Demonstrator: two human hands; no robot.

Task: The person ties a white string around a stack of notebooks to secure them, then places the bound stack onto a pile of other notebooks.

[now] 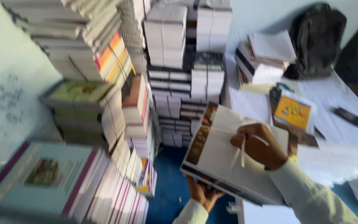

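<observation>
Near the middle of the view, a tied bundle of books (224, 159) is held up between both hands, tilted, above a strip of blue floor (166, 186). The bundle is supported from below by the left hand (203, 194), whose fingers are curled under its near lower edge. The right hand (258, 146) lies on the white top face, closed around the white strap (242, 151) that runs across the bundle; a loose length of that strap hangs down from the fist. A brown patterned cover shows along the bundle's left side.

Judged from this, the step in hand is the lifting and carrying of a strapped bundle, with the weight shared between the strap grip and the palm beneath. The next move would call for a steady hold on the strap and a level underside, since the bundle is tipped and its far corner sits close to the stacked books.

To the left, tall stacks of books (179, 83) are piled against the wall, some leaning, with a row of thin spiral-bound booklets (50, 178) slanting in the lower left corner. To the right, a bench (332, 95) covered in white sheets carries a yellow-fronted packet (291, 112), a dark phone (350, 117), a small heap of books (262, 58) and a black backpack (318, 39). Much of the view is blurred, so finer detail cannot be told.
</observation>
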